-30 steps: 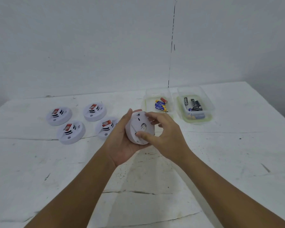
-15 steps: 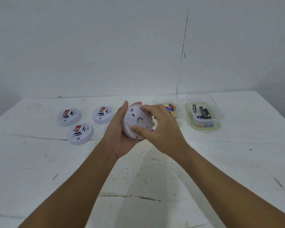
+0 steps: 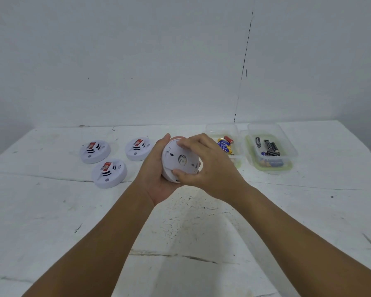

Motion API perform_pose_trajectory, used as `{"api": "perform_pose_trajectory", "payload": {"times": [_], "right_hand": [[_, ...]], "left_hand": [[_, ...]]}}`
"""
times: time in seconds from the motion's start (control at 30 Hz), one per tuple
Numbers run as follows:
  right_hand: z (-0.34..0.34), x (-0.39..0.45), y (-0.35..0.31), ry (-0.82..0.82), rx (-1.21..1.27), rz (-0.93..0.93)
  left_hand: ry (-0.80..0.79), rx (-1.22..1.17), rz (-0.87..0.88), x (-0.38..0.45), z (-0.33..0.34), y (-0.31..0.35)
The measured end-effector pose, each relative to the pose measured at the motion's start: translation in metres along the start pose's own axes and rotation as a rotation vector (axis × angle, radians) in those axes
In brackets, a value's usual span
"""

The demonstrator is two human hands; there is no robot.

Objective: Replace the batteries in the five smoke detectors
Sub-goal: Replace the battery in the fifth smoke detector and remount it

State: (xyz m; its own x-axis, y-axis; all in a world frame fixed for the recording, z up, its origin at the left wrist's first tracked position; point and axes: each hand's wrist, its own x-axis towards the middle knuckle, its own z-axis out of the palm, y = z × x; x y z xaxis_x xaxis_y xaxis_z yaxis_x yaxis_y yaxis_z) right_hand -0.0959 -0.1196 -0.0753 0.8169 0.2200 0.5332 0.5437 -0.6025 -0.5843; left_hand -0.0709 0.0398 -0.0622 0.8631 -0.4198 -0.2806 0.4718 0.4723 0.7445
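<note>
Two clear plastic tubs stand side by side at the back right of the white table (image 3: 201, 232): the left tub (image 3: 237, 144) holds a few blue-and-yellow batteries (image 3: 223, 146) and a red one (image 3: 229, 139), while the right tub (image 3: 287, 151) holds a loose pile of black batteries (image 3: 270, 147) with some blue ones beneath. In front of them a smoke detector (image 3: 178, 160) is held above the table, back side up and tilted, with the left hand (image 3: 156, 174) cupped under it and the right hand (image 3: 210, 166) gripping its rim by thumb and fingertips. Three more detectors (image 3: 109, 173) lie face up on the table to the left, near each other.
</note>
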Motion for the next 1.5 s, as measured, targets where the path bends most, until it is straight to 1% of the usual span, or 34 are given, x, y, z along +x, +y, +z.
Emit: {"api": "perform_pose_trajectory", "payload": {"times": [0.13,0.23,0.3,0.37,0.43,0.5,0.6,0.7,0.77,0.83,0.9,0.93,0.97,1.1,1.17,1.23,1.3,1.4,1.5], "right_hand": [[-0.002,-0.002,-0.003,0.017,-0.013,0.005],[0.0,-0.007,-0.004,0.091,-0.065,-0.046],[-0.001,-0.011,-0.005,0.159,-0.041,-0.056],[-0.005,-0.016,-0.006,0.217,0.015,-0.036],[-0.008,-0.021,-0.001,0.212,0.05,0.036],[-0.006,-0.028,0.008,0.1,0.005,0.129],[0.005,-0.04,0.024,-0.165,-0.169,0.305],[0.013,-0.047,0.027,-0.377,-0.303,0.435],[0.015,-0.048,0.027,-0.459,-0.344,0.464],[0.015,-0.048,0.028,-0.474,-0.353,0.452],[0.013,-0.047,0.03,-0.451,-0.338,0.427],[0.011,-0.046,0.03,-0.409,-0.309,0.419],[0.01,-0.045,0.03,-0.341,-0.269,0.412],[0.005,-0.029,0.017,0.019,-0.055,0.379],[0.004,-0.02,0.005,0.111,0.057,0.337],[0.007,-0.014,-0.006,0.143,0.119,0.286],[0.011,-0.01,-0.011,0.127,0.139,0.267],[0.018,-0.009,-0.013,0.097,0.146,0.282],[0.021,-0.01,-0.013,0.108,0.176,0.303]], "left_hand": [[-0.016,0.032,0.004,-0.001,0.002,-0.001],[-0.037,-0.006,0.013,-0.002,0.002,-0.004],[-0.036,-0.047,0.02,-0.002,-0.002,-0.003],[-0.021,-0.086,0.047,-0.002,-0.009,0.0],[0.012,-0.109,0.083,-0.002,-0.017,0.005],[0.046,-0.121,0.119,-0.002,-0.024,0.01],[0.071,-0.143,0.147,-0.001,-0.03,0.014],[0.058,-0.151,0.166,0.0,-0.034,0.015],[0.038,-0.146,0.164,0.001,-0.036,0.013],[0.026,-0.146,0.153,0.001,-0.034,0.009],[0.026,-0.15,0.142,0.001,-0.031,0.004],[0.03,-0.151,0.138,0.001,-0.03,0.002],[0.032,-0.152,0.134,0.001,-0.029,0.0],[0.025,-0.144,0.109,0.001,-0.025,-0.01],[0.023,-0.134,0.1,0.002,-0.022,-0.013],[0.013,-0.13,0.087,0.002,-0.019,-0.016],[-0.011,-0.132,0.073,0.004,-0.016,-0.019],[-0.033,-0.132,0.065,0.005,-0.013,-0.02],[-0.049,-0.136,0.062,0.006,-0.01,-0.02]]}}
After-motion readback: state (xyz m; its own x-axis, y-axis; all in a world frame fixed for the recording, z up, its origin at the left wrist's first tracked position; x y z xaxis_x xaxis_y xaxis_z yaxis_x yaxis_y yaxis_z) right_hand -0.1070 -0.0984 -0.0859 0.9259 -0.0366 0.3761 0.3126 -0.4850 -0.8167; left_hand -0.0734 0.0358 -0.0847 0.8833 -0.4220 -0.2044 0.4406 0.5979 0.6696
